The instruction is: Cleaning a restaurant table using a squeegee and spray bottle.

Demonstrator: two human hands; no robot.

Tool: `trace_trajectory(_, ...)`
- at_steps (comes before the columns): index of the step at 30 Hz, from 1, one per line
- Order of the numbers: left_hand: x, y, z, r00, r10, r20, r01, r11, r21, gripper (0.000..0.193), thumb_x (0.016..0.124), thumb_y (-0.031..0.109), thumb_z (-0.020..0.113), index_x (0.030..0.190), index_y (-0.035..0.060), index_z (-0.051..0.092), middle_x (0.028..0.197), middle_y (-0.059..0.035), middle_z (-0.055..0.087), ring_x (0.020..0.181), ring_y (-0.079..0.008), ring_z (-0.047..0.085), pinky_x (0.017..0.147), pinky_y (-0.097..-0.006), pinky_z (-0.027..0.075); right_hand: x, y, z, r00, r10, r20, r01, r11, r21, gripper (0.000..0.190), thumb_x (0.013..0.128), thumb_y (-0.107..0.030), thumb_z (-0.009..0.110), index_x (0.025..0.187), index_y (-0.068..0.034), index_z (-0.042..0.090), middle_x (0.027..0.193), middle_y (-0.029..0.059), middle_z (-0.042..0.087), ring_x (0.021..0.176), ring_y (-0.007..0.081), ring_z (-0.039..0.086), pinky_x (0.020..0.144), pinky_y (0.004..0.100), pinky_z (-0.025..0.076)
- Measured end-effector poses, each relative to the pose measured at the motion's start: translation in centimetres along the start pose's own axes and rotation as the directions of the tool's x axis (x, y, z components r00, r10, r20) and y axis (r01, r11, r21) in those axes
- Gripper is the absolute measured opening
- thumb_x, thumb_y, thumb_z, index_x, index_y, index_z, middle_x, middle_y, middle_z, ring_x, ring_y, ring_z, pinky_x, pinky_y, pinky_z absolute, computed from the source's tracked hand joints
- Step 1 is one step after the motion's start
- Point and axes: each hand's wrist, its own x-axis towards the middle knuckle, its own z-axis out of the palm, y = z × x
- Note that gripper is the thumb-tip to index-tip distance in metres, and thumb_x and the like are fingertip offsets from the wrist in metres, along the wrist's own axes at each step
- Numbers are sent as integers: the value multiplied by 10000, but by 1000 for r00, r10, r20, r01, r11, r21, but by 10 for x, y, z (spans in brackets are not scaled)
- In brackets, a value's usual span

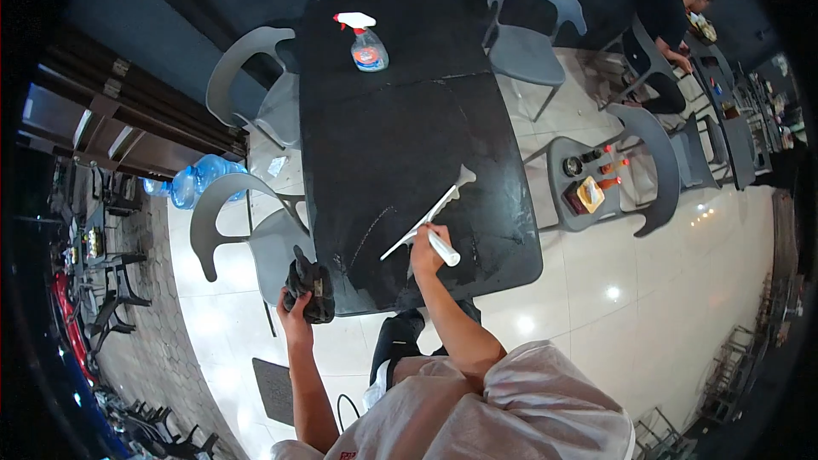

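Observation:
My right hand [429,249] is closed around the white handle of a squeegee [447,203], whose long blade lies slantwise against the black table top [409,134]. A pale patch of liquid or foam shows at the blade's upper end. Bunched in my left hand [298,316] is a dark grey cloth [312,284], held at the table's near left corner. At the far end of the table stands a clear spray bottle [369,51] with a white and red trigger head. Streaks and wet marks cross the table's surface.
Grey chairs [275,236] flank the table. Another chair [578,211] holds sauce bottles [610,167], an ashtray-like dark dish [572,166] and a dark box with a yellow packet. Large blue water bottles [201,180] lie at left. A person [664,32] sits at another table, far right.

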Motion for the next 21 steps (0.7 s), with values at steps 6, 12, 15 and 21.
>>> trace_trajectory(6,15,7,-16,996,-50,68,50,999,-3,269,760,6,680,1007,22,575,955,-46,610,879,-161,568,822,-284,431,-22,15,-52,979,70,190,-66,997,-27,91,846,-50,612,897,15,574,830,107,620,750,159,629,641,287,565)
trace_trajectory(12,27,9,-44,994,-33,103,34,999,-4,259,757,17,692,989,28,578,946,-43,608,876,-162,569,820,-279,430,31,-18,-101,915,149,375,-124,988,-92,36,866,-14,594,899,1,598,779,96,640,732,158,653,608,295,579)
trace_trajectory(15,28,16,-45,993,-24,116,27,999,-22,251,760,21,688,987,28,580,950,-46,612,879,-164,571,819,-281,433,9,-23,-71,843,169,510,-212,977,27,80,856,50,563,892,-11,600,842,96,644,763,155,650,600,289,573)
trace_trajectory(21,12,20,-40,997,33,66,-29,998,-62,269,773,24,673,1028,18,587,960,-65,630,902,-190,609,821,-306,468,-80,13,-12,697,192,691,-192,978,-78,103,767,36,681,850,-10,639,750,90,648,659,165,640,542,301,548)
